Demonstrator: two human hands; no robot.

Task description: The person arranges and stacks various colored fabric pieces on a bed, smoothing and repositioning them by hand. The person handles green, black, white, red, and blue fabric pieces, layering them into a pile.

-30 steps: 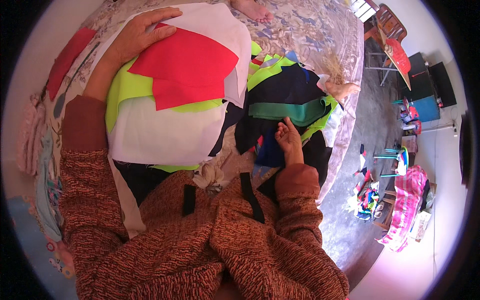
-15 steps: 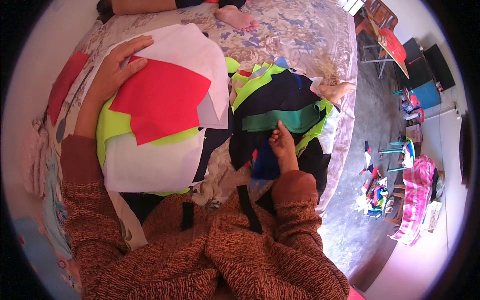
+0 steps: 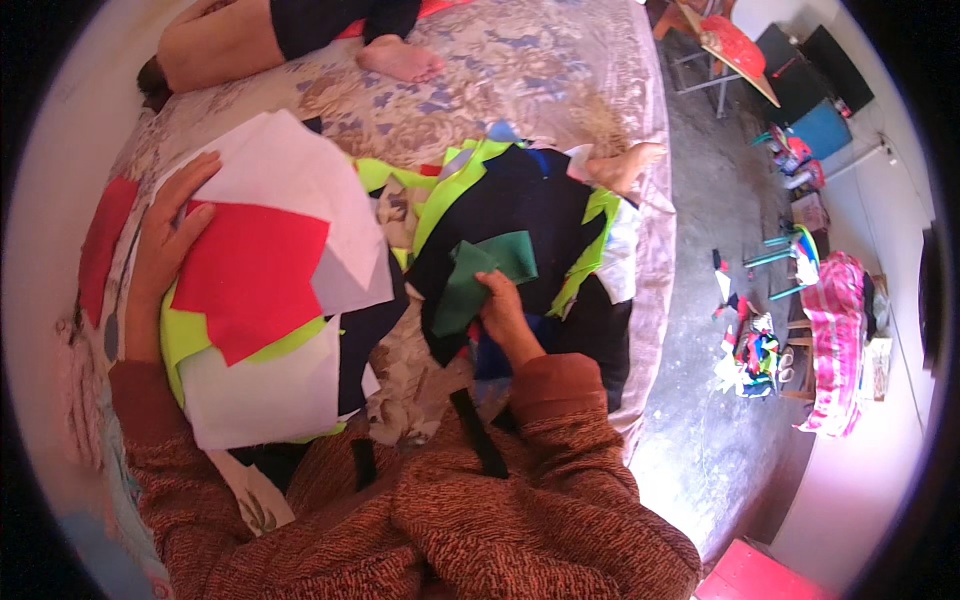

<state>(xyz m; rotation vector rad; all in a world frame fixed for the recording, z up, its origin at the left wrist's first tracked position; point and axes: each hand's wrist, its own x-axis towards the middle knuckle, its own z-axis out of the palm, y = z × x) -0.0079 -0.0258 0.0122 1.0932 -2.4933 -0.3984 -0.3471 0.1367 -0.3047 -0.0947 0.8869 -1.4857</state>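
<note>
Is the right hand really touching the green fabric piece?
Touching. The head view shows the right hand gripping the green fabric piece where it folds over.

Some fingers of the right hand (image 3: 506, 312) are hidden by the green cloth (image 3: 463, 290). The lower edge cuts a red box (image 3: 762, 576); the upper, another person (image 3: 222, 46).

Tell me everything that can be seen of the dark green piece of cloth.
The dark green, matte-looking strip of cloth is plain, with two visible sections meeting at an angle; whether folded or overlapping is unclear. One section slants down toward the person, the other extends right. The person's bare right hand grips it near where they meet. It lies over the pile's large black fabric piece; how much touches is hidden.
</note>
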